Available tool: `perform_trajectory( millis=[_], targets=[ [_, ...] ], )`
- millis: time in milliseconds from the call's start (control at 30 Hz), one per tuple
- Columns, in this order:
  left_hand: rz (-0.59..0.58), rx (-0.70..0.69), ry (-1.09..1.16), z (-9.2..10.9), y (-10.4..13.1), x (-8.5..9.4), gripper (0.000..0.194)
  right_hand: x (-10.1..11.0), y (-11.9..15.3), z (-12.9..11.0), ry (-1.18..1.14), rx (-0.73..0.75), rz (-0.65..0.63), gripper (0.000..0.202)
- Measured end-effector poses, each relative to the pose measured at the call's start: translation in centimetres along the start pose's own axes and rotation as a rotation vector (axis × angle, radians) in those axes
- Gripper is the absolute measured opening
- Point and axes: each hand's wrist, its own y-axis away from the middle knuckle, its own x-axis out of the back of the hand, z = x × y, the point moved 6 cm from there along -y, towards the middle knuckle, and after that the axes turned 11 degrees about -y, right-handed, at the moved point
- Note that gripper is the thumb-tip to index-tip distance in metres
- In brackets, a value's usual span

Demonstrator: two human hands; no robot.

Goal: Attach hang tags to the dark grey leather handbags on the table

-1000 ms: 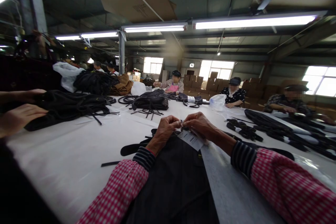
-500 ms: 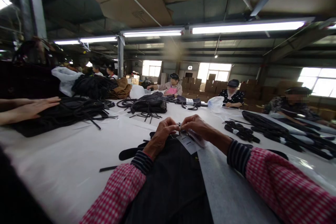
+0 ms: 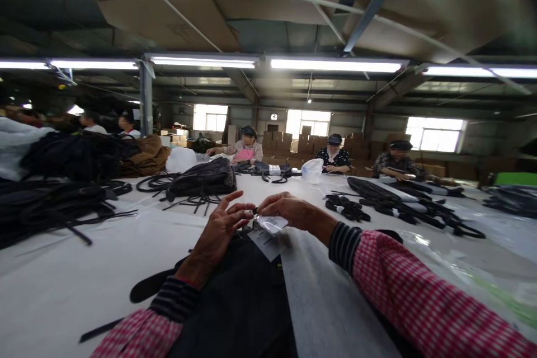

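At frame centre the left hand (image 3: 222,229) had opened since a second earlier, fingers spread and off the paper hang tag (image 3: 268,230), which only the right hand (image 3: 289,211) now pinched above the dark bag (image 3: 243,302), suggesting the attaching was done.

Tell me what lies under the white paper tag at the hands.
Under the white paper tag lies a dark bag, beside a white sheet. The right hand pinches a clear packet above it. What the tag hangs from is covered.
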Motion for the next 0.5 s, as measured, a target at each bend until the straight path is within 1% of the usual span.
perform_trajectory(
  millis=[100,200,267,300,367,433,500],
  targets=[
    [0.057,0.015,-0.066,-0.3,-0.1,0.2,0.067,-0.1,0.1,0.6,-0.093,0.016,-0.062,0.020],
    [0.122,0.031,-0.077,-0.9,-0.2,0.6,0.069,-0.5,0.7,1.1,-0.198,0.005,-0.171,0.031],
    [0.136,0.043,-0.059,-1.3,-0.2,0.7,0.071,-0.9,1.2,1.1,-0.230,0.019,-0.230,0.036],
    [0.133,0.050,-0.048,-1.5,-0.2,0.7,0.073,-1.0,1.4,1.1,-0.223,0.039,-0.233,0.038],
    [0.127,0.059,-0.029,-1.6,-0.1,0.6,0.076,-1.1,1.6,0.9,-0.162,0.085,-0.186,0.037],
    [0.134,0.064,-0.026,-1.6,0.0,0.6,0.079,-1.2,1.6,0.8,-0.059,0.106,-0.089,0.031],
    [0.149,0.060,-0.013,-1.5,0.2,0.6,0.080,-1.1,1.4,0.8,0.039,0.113,0.012,0.029]
  ],
)
